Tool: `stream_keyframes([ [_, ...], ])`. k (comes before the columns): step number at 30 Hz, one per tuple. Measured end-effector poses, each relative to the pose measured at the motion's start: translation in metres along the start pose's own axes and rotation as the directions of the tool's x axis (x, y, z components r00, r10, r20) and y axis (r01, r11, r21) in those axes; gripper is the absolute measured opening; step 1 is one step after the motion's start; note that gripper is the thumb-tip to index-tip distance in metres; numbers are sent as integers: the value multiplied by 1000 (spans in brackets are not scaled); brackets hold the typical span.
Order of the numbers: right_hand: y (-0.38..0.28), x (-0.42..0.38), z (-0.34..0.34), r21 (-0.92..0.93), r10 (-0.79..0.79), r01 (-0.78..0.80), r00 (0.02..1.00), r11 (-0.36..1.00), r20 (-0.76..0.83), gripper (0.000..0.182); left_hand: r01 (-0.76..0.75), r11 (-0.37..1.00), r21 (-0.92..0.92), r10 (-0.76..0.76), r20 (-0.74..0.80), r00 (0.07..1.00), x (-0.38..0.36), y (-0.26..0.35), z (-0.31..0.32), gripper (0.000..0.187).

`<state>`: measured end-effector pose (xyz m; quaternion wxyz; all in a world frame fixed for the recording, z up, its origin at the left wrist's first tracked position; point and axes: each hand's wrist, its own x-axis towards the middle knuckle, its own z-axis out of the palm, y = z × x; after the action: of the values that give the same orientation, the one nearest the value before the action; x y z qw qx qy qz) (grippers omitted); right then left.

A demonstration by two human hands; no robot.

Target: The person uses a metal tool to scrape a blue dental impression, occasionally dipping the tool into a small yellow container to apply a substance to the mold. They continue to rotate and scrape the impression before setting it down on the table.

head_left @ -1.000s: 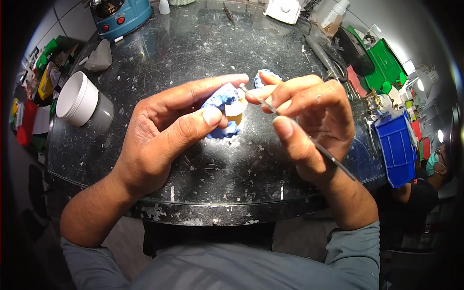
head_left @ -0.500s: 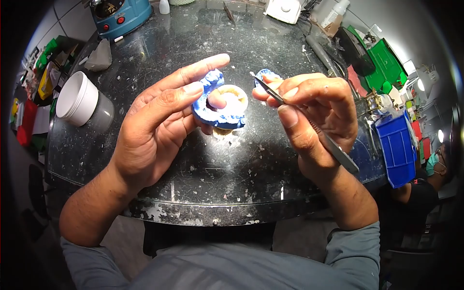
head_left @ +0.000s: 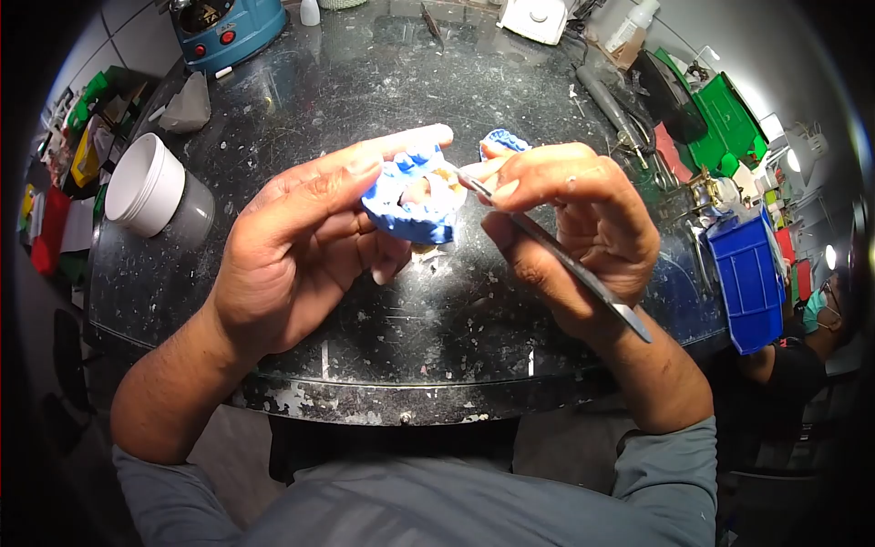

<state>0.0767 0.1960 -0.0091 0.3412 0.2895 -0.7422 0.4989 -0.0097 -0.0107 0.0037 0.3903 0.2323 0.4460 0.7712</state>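
Note:
My left hand (head_left: 292, 228) grips a blue dental model (head_left: 415, 226), a horseshoe-shaped arch with teeth, between thumb and fingers above the table. My right hand (head_left: 579, 228) is closed on a slim metal carving knife (head_left: 574, 264), pinched near its working end. The knife's tip points at the right side of the model; whether it touches cannot be told. Behind the model shows part of a cream-coloured rounded piece (head_left: 448, 187). A second blue dental piece (head_left: 504, 139) with teeth lies beyond my right fingers, partly hidden by them.
A white tub (head_left: 146, 187) stands at the left on the dark, scratched table (head_left: 410, 346). A blue machine (head_left: 228, 36) with red buttons is at the back left. A grey handpiece (head_left: 606, 100), blue tray (head_left: 747, 283) and green case (head_left: 725, 118) are at the right. Another person (head_left: 788, 374) sits at far right.
My left hand has tilted the dental model so its teeth show more. My right hand has moved left, bringing the carving knife's tip close to the model.

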Motion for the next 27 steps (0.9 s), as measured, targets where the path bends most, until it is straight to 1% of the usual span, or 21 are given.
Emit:
stream_keyframes([
  [2,-4,1,-1,-62,74,-73,997,995,24,30,7,1000,-25,-7,-6,1000,1,-1,-1,57],
  [3,-4,1,-1,-75,94,-96,995,993,-26,22,28,997,-67,-32,-57,998,2,-3,-3,56],
  [4,-7,2,-1,8,207,-207,974,978,-86,19,48,993,-110,-60,-108,992,3,-5,-4,56],
  [5,-11,3,-1,97,322,-311,937,946,-136,16,50,993,-111,-62,-108,992,3,-4,-2,56],
  [6,-9,3,-2,111,322,-307,934,945,-157,13,65,990,-124,-82,-139,987,4,-3,2,56],
  [7,-4,1,-2,174,303,-272,935,946,-183,13,79,987,-138,-102,-169,980,4,-2,4,56],
  [9,4,2,-5,221,335,-288,918,932,-214,16,82,988,-131,-101,-154,983,5,-2,0,55],
  [11,6,2,-7,227,333,-289,924,930,-189,18,86,988,-125,-104,-146,984,6,-4,-4,54],
  [13,6,5,-3,249,436,-386,878,889,-199,20,54,996,-68,-64,-153,986,8,-5,-7,53],
  [15,9,2,7,308,483,-418,858,855,-176,19,61,995,-78,-74,-176,982,8,-6,-14,53],
  [16,8,0,7,298,500,-443,853,845,-150,18,62,994,-88,-79,-198,977,8,-6,-18,53],
  [18,7,-1,5,286,515,-467,848,837,-122,17,61,992,-112,-82,-189,979,8,-4,-24,55],
  [20,4,0,-1,102,506,-498,860,861,-71,16,54,985,-162,-80,-160,984,8,-5,-27,60],
  [21,6,0,-2,103,508,-500,859,860,-67,16,53,985,-165,-80,-164,983,7,-5,-24,60],
  [23,10,0,-5,41,491,-489,868,871,-73,17,2,984,-176,-33,-175,984,6,-3,-16,60],
  [24,8,-1,-3,87,521,-515,848,853,-95,19,-24,986,-165,1,-140,990,5,-3,-17,61],
  [25,7,0,-2,85,520,-514,849,854,-98,19,-24,986,-164,1,-137,991,5,-2,-17,61],
  [27,7,0,0,170,512,-493,854,853,-94,22,-38,983,-177,18,-114,993,5,-1,-18,59],
])
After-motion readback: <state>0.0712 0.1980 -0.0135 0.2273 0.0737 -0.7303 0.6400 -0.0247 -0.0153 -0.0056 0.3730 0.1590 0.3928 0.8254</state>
